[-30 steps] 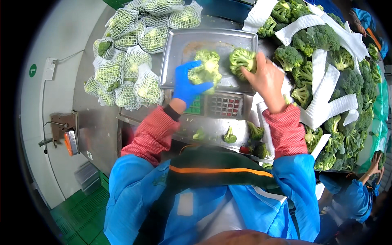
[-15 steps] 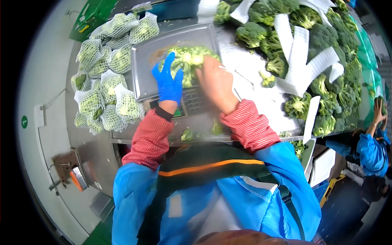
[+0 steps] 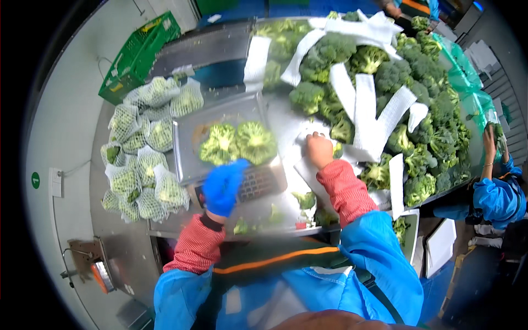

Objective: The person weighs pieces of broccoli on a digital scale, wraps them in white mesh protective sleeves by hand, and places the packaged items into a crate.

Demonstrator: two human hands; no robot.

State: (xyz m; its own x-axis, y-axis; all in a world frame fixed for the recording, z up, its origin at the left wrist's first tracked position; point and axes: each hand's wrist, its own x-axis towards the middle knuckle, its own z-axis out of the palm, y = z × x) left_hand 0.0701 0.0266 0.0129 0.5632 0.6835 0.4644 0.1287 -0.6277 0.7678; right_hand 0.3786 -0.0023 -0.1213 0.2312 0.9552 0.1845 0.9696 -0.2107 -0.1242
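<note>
Two pale green broccoli pieces, a left one (image 3: 220, 144) and a right one (image 3: 256, 142), lie side by side on the metal pan of a weighing scale (image 3: 190, 124). In its blue glove, my left hand (image 3: 224, 188) hovers over the scale's keypad (image 3: 258, 184), just below the left piece; motion smears its fingers. My bare right hand (image 3: 320, 150) is down on the table right of the scale. Its fingers are closed on a crumpled white mesh net (image 3: 314, 130); the fingertips are partly hidden.
Netted broccoli (image 3: 159, 135) is piled left of the scale. Loose broccoli heads (image 3: 393, 74) and white foam strips (image 3: 363, 107) cover the right side. Broccoli scraps (image 3: 303, 199) lie near the front edge. A green crate (image 3: 137, 58) stands far left; a co-worker (image 3: 498, 190) is at right.
Both hands have left the broccoli, which now shows as two pieces on the pan. My left hand moved down toward the keypad, my right hand right to the white net. The view shifted.
</note>
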